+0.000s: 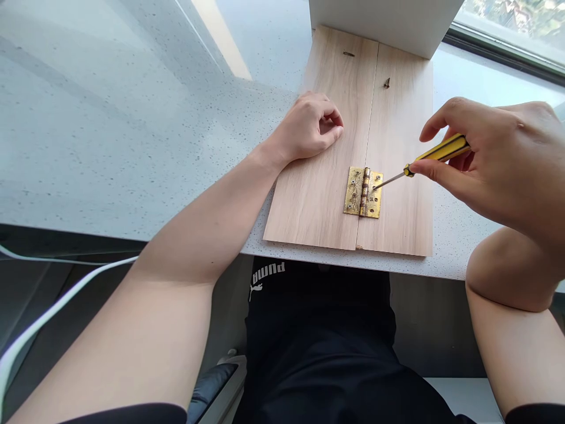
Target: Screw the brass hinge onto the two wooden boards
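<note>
My right hand (494,153) holds a yellow and black screwdriver (441,150) by its handle, the shaft slanting down to the left. Its tip meets the right leaf of a worn brass hinge (364,193). The hinge spans the seam between two light wooden boards (309,206) near their front edge. My left hand (315,126) rests on the left board with its fingers curled in; whether anything is inside them is hidden. Small screws (387,83) lie on the right board towards the back, and a small dark metal piece (348,53) lies on the left board.
The boards lie on a speckled white countertop (154,135). A pale upright box or panel (384,20) stands over their back end, beside a window frame (503,56). A white cable (57,306) hangs at the lower left, below the counter edge.
</note>
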{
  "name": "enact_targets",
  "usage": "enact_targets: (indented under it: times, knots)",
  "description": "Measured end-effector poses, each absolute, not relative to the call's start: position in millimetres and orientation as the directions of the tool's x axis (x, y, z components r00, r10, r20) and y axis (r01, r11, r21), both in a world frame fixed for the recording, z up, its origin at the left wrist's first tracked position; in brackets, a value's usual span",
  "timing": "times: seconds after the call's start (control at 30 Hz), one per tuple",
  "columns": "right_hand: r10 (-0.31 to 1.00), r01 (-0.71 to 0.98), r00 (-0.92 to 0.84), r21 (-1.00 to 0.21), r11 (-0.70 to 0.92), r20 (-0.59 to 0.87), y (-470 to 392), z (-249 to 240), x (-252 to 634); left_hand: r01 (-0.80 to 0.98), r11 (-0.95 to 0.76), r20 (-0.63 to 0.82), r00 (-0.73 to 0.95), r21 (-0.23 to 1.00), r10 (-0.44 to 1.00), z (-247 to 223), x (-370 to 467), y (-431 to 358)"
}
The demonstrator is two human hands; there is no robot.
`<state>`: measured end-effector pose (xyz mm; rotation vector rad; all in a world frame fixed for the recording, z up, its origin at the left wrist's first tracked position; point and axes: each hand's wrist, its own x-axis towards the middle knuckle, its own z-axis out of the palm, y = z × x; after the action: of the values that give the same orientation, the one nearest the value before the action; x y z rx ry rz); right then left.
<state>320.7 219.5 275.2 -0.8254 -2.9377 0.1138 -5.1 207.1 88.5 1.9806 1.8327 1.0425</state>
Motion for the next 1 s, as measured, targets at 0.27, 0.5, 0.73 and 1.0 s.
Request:
enact_targets:
  times: [0.27,0.5,0.73,1.0]
  knots:
    - [0.557,0.557,-0.828,-0.029,0.830,0.065,215.7,268.3,319.3,0.764,-0.175,0.330,-0.052,0.621,0.943,90.1,-5.4,204.6]
    - [0.458,0.450,-0.885,-0.098,0.888,0.084,222.0,274.3,327.0,0.736,-0.155,0.309,-0.077,0.658,0.948,92.0,-4.2,204.8]
    - [0.735,0.734,-0.677,0.105,0.671,0.036,214.5,263.8,306.1,0.742,-0.149,0.298,-0.072,0.654,0.952,93.9,-3.1,202.2]
    - [0.460,0.451,-0.886,-0.134,0.882,0.050,217.3,273.6,327.1,0.778,-0.144,0.276,-0.039,0.612,0.960,91.7,-6.1,204.4]
